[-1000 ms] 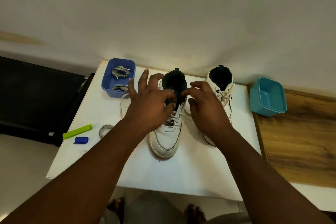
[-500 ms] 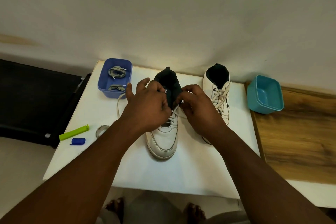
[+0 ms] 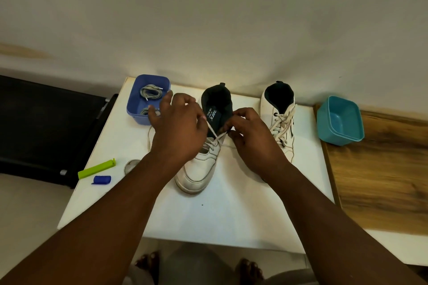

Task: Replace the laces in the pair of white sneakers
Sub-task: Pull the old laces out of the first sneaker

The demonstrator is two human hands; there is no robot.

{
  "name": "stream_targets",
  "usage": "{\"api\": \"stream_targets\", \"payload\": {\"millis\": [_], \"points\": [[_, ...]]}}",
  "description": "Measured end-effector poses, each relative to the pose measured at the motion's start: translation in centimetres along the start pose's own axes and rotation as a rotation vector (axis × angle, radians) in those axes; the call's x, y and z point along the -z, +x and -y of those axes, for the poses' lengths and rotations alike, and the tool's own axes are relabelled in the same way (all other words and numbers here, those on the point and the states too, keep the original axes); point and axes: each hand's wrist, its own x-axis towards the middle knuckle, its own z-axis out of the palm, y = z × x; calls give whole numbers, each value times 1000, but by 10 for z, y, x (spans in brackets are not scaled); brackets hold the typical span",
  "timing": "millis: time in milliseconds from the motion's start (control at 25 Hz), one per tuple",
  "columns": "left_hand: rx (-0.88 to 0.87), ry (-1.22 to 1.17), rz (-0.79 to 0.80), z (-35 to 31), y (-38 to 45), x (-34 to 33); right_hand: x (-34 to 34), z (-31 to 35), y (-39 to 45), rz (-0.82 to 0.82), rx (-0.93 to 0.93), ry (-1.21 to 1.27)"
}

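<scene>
On the left of the white table (image 3: 231, 220) a blue tub (image 3: 136, 111) holds two coiled grey laces (image 3: 150, 93), apparently the replacements, not yet taken out. Nearer the table's front edge lie a green clip (image 3: 96, 168), a small blue cap (image 3: 102, 180) and a round silvery object (image 3: 130, 165) I cannot identify.

The left hand (image 3: 178, 132) pinches one strand of the old white lace (image 3: 212, 132) of the left sneaker (image 3: 201, 164), its dark tongue (image 3: 216, 106) standing up. The right hand (image 3: 252, 143) pinches the other strand at the opposite eyelet row. The top eyelets look freed while the lower ones remain crossed, so unlacing of this shoe seems partly done.

The right sneaker (image 3: 281, 122) stands just beside, fully laced and untouched. An empty teal tub (image 3: 339, 120) sits to its right on a wooden surface (image 3: 382, 180).

I judge the task early: both old laces must come out and both grey ones go in. Nothing blocks the hands; the loose lace trailing left of the shoe could snag.
</scene>
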Motion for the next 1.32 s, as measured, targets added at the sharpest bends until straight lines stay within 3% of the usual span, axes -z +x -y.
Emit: {"api": "stream_targets", "payload": {"millis": [240, 440, 560, 640, 760, 920, 960, 1040, 1160, 1240, 1320], "points": [[-202, 192, 200, -5, -5, -1, 2, -1, -2, -6, 11, 17], [-133, 76, 2, 3, 1, 3, 0, 0, -2, 0, 15, 21], [-214, 138, 178, -2, -3, -1, -1, -1, -1, -18, 31, 35], [-230, 193, 199, -5, -6, -6, -1, -1, -2, -19, 34, 33], [-165, 168, 62, -1, -2, -5, 0, -2, -2, -8, 20, 24], [58, 118, -306, 10, 1, 2, 1, -3, -1, -6, 4, 37], [43, 81, -285, 8, 0, 3, 0, -2, -1, -13, 9, 38], [-69, 63, -96, 1, -3, 2, 0, -1, -1, -22, 26, 33], [-200, 226, 157, -4, -6, -7, 0, -1, -2, -20, 36, 36], [-194, 230, 89, 0, -4, -6, 0, -3, -2, -19, 26, 26], [-78, 178, -155, 5, 0, 0, -1, -3, -1, -12, 14, 18]]}}
